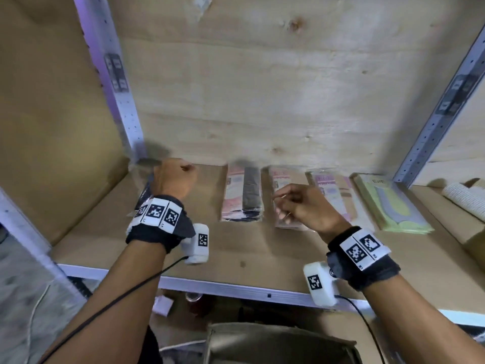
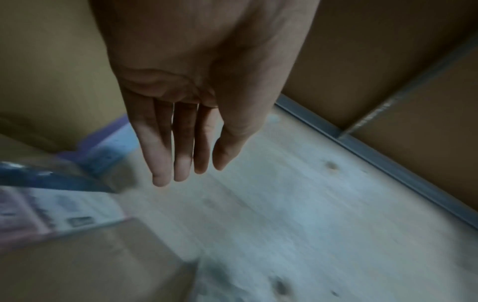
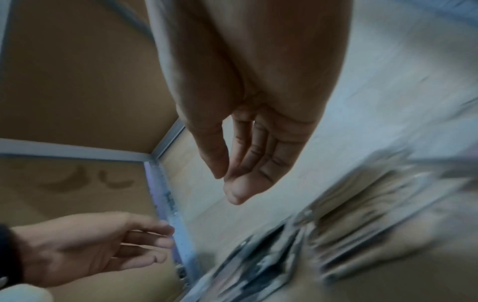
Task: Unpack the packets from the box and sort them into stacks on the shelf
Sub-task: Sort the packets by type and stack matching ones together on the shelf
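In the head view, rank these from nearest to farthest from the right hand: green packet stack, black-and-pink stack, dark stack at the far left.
From the right hand:
1. Black-and-pink stack, just to its left.
2. Green packet stack, at the right end of the row.
3. Dark stack, far left, partly behind the left hand.

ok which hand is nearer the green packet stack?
Right. The right hand hovers over the pink stacks, two stacks from the green packet stack; the left hand is at the shelf's far left end.
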